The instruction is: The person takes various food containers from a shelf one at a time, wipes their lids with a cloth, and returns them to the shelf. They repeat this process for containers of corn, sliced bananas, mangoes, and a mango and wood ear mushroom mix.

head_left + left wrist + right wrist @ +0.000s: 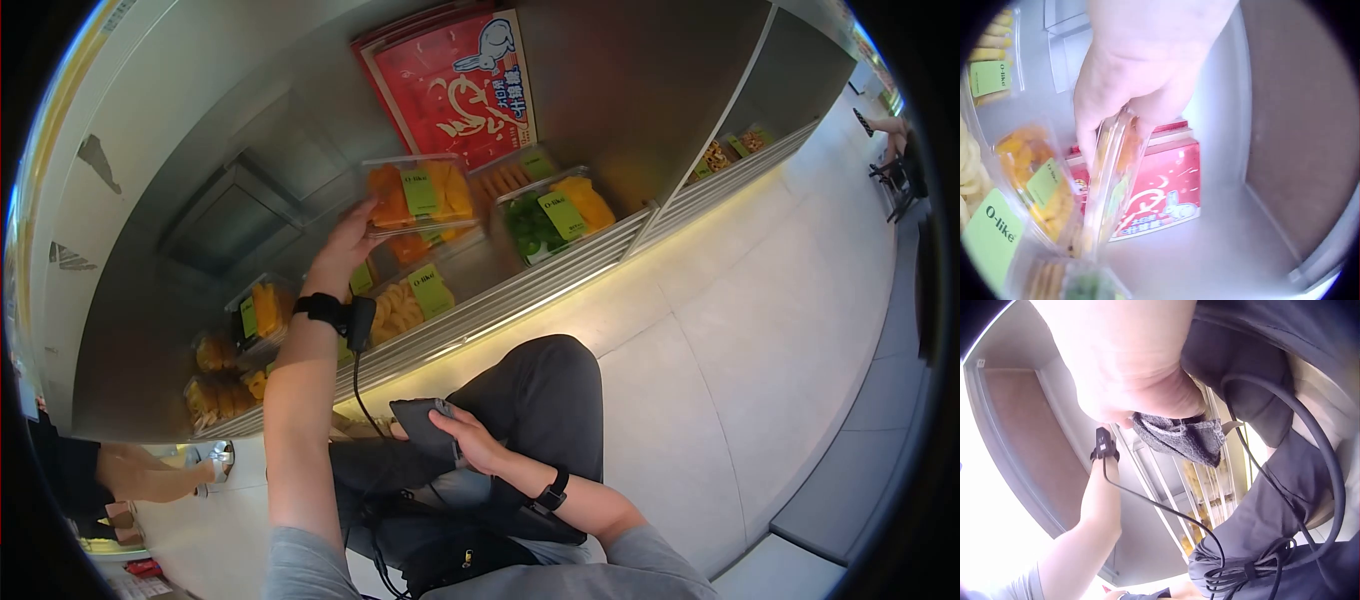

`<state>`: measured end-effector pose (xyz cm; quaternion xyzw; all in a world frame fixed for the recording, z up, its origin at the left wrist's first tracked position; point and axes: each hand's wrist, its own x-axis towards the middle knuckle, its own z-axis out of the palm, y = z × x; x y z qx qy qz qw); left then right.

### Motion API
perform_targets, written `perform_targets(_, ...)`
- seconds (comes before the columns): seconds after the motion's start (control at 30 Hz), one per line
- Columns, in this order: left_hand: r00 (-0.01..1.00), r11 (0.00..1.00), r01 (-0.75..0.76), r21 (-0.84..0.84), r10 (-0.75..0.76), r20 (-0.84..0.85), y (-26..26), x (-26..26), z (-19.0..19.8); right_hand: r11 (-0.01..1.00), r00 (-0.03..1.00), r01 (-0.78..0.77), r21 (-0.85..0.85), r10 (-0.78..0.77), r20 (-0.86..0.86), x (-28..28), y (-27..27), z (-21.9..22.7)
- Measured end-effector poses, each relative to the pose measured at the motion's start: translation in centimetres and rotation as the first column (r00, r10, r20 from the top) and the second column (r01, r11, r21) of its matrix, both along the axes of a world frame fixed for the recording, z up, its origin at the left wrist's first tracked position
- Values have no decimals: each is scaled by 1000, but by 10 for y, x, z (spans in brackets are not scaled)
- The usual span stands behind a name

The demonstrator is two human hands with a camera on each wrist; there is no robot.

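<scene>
My left hand grips a clear plastic box of orange dried fruit by its side, above the display shelf. In the left wrist view the box stands on edge, fingers on one face and thumb on the other. Another box of orange pieces lies close beside it. Around it are a box of pale rings, a box of green and orange pieces and a red printed carton. Over my lap, my right hand holds a folded dark grey cloth.
Several more fruit boxes sit at the shelf's left end. A slatted ledge runs along its front. A black cable hangs from the left wrist camera towards my lap. Another person's legs are at the lower left.
</scene>
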<state>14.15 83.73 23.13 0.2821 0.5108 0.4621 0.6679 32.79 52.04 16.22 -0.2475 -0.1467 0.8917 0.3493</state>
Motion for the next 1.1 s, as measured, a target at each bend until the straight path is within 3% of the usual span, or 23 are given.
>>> perform_targets(0.03,1000,1000,2,0,-2,2,-7,-6,5,1000,1000,2,0,-2,2,2,0,3)
perform_targets(0.1,998,992,65,112,-66,2,-43,-6,53,1000,1000,24,14,-24,4,8,4,16)
perform_targets(0.17,997,985,-23,173,10,78,-84,-14,77,1000,999,26,-8,-26,21,10,4,21)
perform_targets(0.23,995,977,-89,193,81,51,-128,-25,99,999,998,34,-17,-33,48,8,3,12)
perform_targets(0.33,976,967,-176,186,147,161,-200,-51,105,999,997,39,-34,-36,69,10,5,25)
perform_targets(0.4,960,959,-192,207,139,244,-246,-68,89,998,994,20,-57,-14,104,10,5,27)
perform_targets(0.47,950,953,-223,207,165,264,-290,-74,67,991,988,108,-76,-98,117,12,5,22)
perform_targets(0.53,932,918,-342,199,305,196,-324,-52,67,975,968,221,-35,-215,130,21,6,26)
perform_targets(0.6,922,905,-379,191,352,161,-351,-43,59,933,927,359,28,-360,109,36,6,37)
perform_targets(0.67,932,907,-358,223,330,152,-364,-39,56,852,842,487,192,-516,155,48,3,60)
perform_targets(0.73,937,906,-349,241,329,122,-370,-35,53,704,716,561,436,-677,172,44,-2,92)
perform_targets(0.8,943,906,-334,261,323,84,-373,-28,51,608,610,384,695,-732,303,35,-9,113)
perform_targets(0.87,952,908,-304,289,284,111,-371,-14,49,392,500,12,920,-799,334,15,-7,131)
perform_targets(0.93,976,909,-211,359,213,36,-370,-4,45,168,455,-364,916,-826,332,-1,3,134)
perform_targets(1.0,977,911,-173,374,208,-54,-372,7,49,152,333,-612,776,-841,427,-26,-2,144)
perform_targets(1.03,955,918,-175,355,246,-165,-376,7,39,147,343,-610,779,-837,427,-32,-5,146)
perform_targets(1.1,947,902,-234,362,296,-126,-377,7,34,68,457,-644,762,-765,454,-37,-19,144)
